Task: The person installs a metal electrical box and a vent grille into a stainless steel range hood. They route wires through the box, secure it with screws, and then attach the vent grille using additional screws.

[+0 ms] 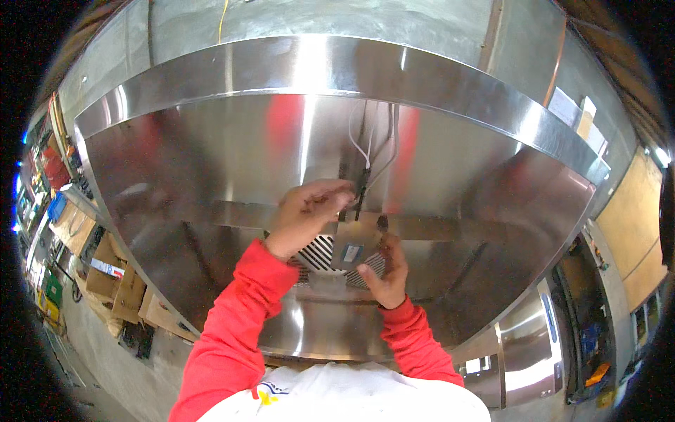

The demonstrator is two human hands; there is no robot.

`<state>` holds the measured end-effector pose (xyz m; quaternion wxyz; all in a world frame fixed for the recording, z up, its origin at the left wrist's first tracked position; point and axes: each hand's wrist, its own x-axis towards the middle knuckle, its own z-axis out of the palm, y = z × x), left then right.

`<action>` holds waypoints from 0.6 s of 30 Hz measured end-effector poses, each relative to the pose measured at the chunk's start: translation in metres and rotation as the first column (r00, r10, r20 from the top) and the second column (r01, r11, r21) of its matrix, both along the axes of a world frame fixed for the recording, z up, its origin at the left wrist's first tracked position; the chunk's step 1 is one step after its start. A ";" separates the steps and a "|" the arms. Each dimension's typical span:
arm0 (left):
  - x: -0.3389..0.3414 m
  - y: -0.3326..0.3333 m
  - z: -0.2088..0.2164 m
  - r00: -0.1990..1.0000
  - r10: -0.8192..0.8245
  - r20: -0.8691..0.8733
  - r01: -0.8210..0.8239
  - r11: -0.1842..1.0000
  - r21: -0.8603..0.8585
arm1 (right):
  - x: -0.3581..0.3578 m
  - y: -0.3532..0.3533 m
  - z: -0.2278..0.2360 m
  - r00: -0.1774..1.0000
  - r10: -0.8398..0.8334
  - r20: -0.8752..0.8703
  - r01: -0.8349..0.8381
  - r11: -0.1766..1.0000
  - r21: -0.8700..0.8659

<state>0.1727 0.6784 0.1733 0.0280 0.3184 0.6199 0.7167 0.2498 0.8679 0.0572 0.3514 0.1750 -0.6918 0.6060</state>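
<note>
One labelled box [357,235] (long axis unclear), cabled side forward

Open cardbd box [129,290]: grey flr [151,380] below it, red item [55,167] up-L, green item [53,292] L, plywd panel [633,214] + orange item [598,374] far R.

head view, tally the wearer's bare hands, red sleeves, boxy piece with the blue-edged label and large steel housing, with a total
Bare hands: 2 (left hand, right hand)
Red sleeves: 2 (left sleeve, right sleeve)
Boxy piece: 1
Large steel housing: 1
Total: 6
</note>
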 end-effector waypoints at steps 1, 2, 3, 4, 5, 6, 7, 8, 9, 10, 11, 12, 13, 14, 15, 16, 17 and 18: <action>0.005 -0.009 -0.012 0.996 0.081 -0.025 -0.079 0.995 0.056 | 0.003 0.002 0.000 0.999 -0.031 -0.015 0.031 0.999 0.008; 0.012 -0.019 -0.027 0.984 0.177 -0.011 -0.176 0.981 0.085 | 0.006 0.004 -0.002 0.997 -0.078 -0.013 0.078 0.997 0.005; 0.020 -0.034 -0.046 0.969 0.241 0.057 -0.244 0.968 0.056 | 0.010 0.005 -0.005 0.993 -0.101 -0.061 0.101 0.995 -0.007; 0.031 -0.050 -0.068 0.959 0.276 0.067 -0.281 0.956 0.084 | 0.017 0.006 -0.010 0.986 -0.140 -0.091 0.137 0.990 -0.030; 0.045 -0.067 -0.095 0.924 0.338 0.179 -0.348 0.937 0.024 | 0.023 0.006 -0.017 0.977 -0.165 -0.134 0.160 0.986 -0.050; 0.065 -0.083 -0.125 0.891 0.365 0.271 -0.385 0.923 0.020 | 0.032 0.009 -0.025 0.949 -0.260 -0.178 0.271 0.962 0.038; 0.083 -0.098 -0.156 0.837 0.446 0.317 -0.444 0.892 -0.084 | 0.042 0.005 -0.036 0.948 -0.274 -0.164 0.275 0.961 -0.017; 0.111 -0.111 -0.188 0.731 0.493 0.472 -0.509 0.855 -0.104 | 0.051 -0.002 -0.050 0.944 -0.291 -0.154 0.279 0.956 -0.093; 0.138 -0.126 -0.218 0.658 0.544 0.521 -0.534 0.825 -0.187 | 0.060 -0.010 -0.064 0.936 -0.315 -0.158 0.316 0.949 -0.019; 0.169 -0.145 -0.246 0.578 0.691 0.434 -0.538 0.723 -0.433 | 0.070 -0.020 -0.078 0.929 -0.340 -0.149 0.350 0.935 0.051; 0.203 -0.157 -0.272 0.517 0.751 0.412 -0.573 0.661 -0.485 | 0.079 -0.038 -0.093 0.973 -0.224 -0.055 0.224 0.974 0.001; 0.237 -0.171 -0.296 0.440 0.762 0.476 -0.526 0.648 -0.551 | 0.088 -0.059 -0.107 0.995 -0.095 0.028 0.097 0.993 -0.067; 0.267 -0.186 -0.320 0.283 0.793 0.539 -0.424 0.608 -0.672 | 0.102 -0.076 -0.117 0.993 -0.068 0.094 0.060 0.995 0.085; 0.291 -0.199 -0.344 0.347 0.754 0.557 -0.388 0.657 -0.647 | 0.113 -0.096 -0.126 0.993 -0.036 0.113 0.013 0.978 0.206; 0.315 -0.208 -0.369 0.341 0.728 0.595 -0.312 0.685 -0.659 | 0.121 -0.118 -0.133 0.959 0.108 0.264 -0.158 0.971 0.177; 0.339 -0.218 -0.394 0.325 0.705 0.631 -0.251 0.707 -0.661 | 0.130 -0.142 -0.139 0.890 0.273 0.364 -0.332 0.937 0.108; 0.355 -0.227 -0.421 0.541 0.712 0.447 -0.208 0.628 -0.749 | 0.140 -0.167 -0.143 0.761 0.465 0.452 -0.529 0.848 0.018; 0.364 -0.233 -0.451 0.696 0.660 0.282 -0.280 0.611 -0.740 | 0.145 -0.190 -0.146 0.706 0.531 0.469 -0.631 0.773 0.074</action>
